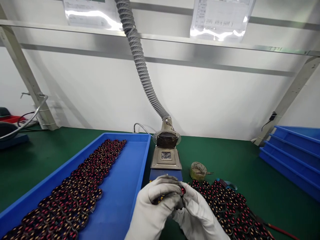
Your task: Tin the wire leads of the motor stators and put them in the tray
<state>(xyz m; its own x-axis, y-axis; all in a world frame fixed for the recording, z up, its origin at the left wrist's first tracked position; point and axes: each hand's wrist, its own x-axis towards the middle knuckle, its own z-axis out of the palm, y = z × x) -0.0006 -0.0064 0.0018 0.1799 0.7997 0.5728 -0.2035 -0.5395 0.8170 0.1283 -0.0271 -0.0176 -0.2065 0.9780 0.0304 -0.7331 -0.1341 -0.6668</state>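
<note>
Both of my hands wear white gloves, darkened at the fingertips, and meet low in the middle of the head view. Between their fingertips is a small motor stator, black with red showing, mostly covered by the gloves. My left hand is closed, its fingers curled round the stator's left side. My right hand pinches it from the right. Something dark and yellow shows in the gap of the left hand; I cannot tell what it is. Just beyond the hands stands a solder pot with a square bath.
At left, a blue tray holds many similar stators. More stators lie right of my hands. A small tub with a stick stands nearby. A grey hose hangs to the solder pot. Stacked blue trays stand far right.
</note>
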